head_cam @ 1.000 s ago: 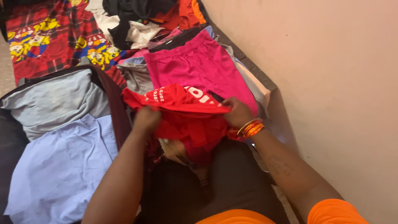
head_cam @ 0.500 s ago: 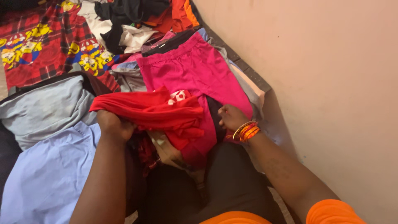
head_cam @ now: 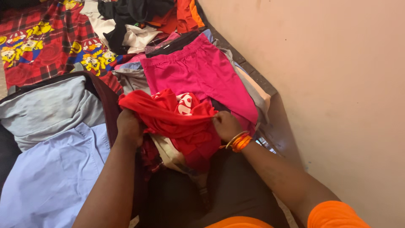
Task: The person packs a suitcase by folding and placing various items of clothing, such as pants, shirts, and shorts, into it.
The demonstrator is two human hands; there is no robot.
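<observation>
- Far left: pale blue shirt [head_cam: 50, 177] spread flat on the bed, a grey-blue garment [head_cam: 46, 109] just above it. Neither is touched.
- Upper left: red plaid blanket [head_cam: 46, 46] with cartoon prints, well apart from the hands.
- Left hand [head_cam: 128, 126]: grip pinched shut on the left end of the red garment [head_cam: 177, 120], fingers buried in the cloth.
- Red garment: bunched and sagging between both hands, white print partly showing, held just above the pile of clothes near the person's lap.
- Right hand [head_cam: 225, 126]: grip pressed closed on the garment's right edge; orange bangles [head_cam: 239, 142] at the wrist.
- Behind it: pink trousers [head_cam: 198, 76] lie flat on a stack, touching or just under the red cloth.
- Top: dark and white clothes heap [head_cam: 126, 21]; right: bare wall [head_cam: 329, 84].
- Risk, as I judge it: the slack middle could drag on the pink trousers and pull the stack askew; bangles might snag loose folds; a one-sided grip would let the bundle unroll.
</observation>
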